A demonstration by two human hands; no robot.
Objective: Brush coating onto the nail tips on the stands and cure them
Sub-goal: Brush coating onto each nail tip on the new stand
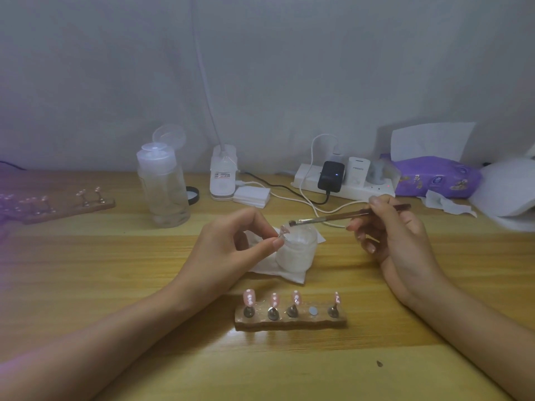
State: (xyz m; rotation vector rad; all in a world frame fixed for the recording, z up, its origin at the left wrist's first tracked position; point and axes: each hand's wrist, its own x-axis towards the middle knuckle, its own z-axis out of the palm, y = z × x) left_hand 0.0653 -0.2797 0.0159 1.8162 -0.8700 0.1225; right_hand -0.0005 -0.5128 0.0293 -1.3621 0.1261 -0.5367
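Note:
A wooden holder (pixel 290 324) lies near the table's front with several small stands; pink nail tips (pixel 249 297) top them, and one slot (pixel 312 311) shows only a bare round disc. My left hand (pixel 231 253) pinches a small stand with a pink nail tip (pixel 284 229) between thumb and forefinger, above a frosted jar (pixel 295 251). My right hand (pixel 393 230) grips a thin brush (pixel 333 217), its bristles almost touching the held tip.
The jar sits on a white tissue (pixel 278 273). A clear pump bottle (pixel 162 186) stands behind left, a second nail holder (pixel 69 208) far left. Behind are a white lamp base (pixel 222 175), cotton pads (pixel 251 195), a power strip (pixel 344 183) with cables and a purple tissue pack (pixel 434 176).

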